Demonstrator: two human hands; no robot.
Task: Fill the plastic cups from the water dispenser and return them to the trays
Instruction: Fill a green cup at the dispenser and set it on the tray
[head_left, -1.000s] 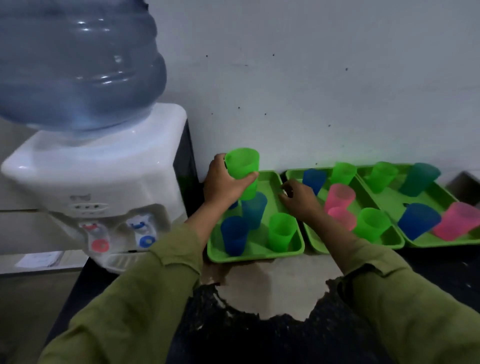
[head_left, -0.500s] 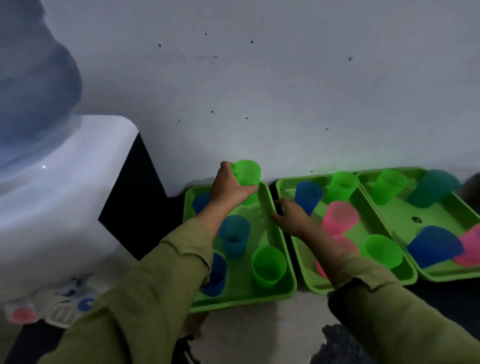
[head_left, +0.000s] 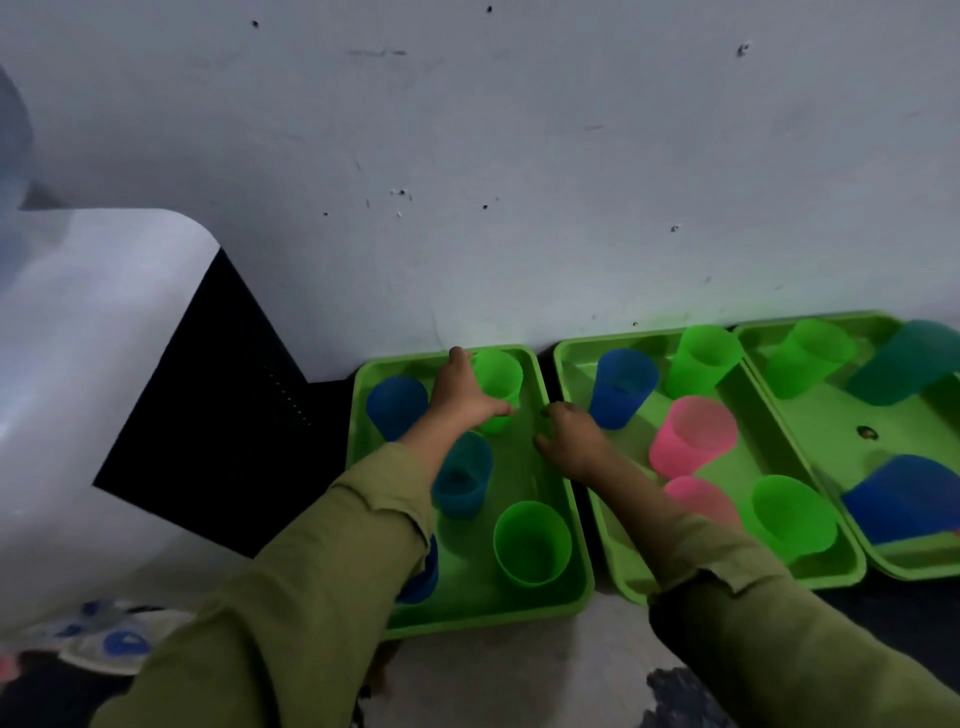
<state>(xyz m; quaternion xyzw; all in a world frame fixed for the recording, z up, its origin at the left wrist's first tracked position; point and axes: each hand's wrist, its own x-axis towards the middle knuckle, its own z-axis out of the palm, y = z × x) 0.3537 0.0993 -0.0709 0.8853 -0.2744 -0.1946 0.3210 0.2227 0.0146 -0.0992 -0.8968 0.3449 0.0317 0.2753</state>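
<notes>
Left hand (head_left: 462, 400) fingers (head_left: 460, 357) clamp the green cup (head_left: 500, 382) upright in the far right corner of the left tray (head_left: 519, 614), ready for release; right hand (head_left: 571, 441) rests on its rim to steady it, grip unclear in the dimness

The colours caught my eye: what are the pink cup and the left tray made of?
The pink cup looks like thin, translucent plastic, fairly matte: light glows through its wall. The left tray seems opaque moulded plastic, slightly glossy: one-piece rounded rim, soft highlights.
</notes>
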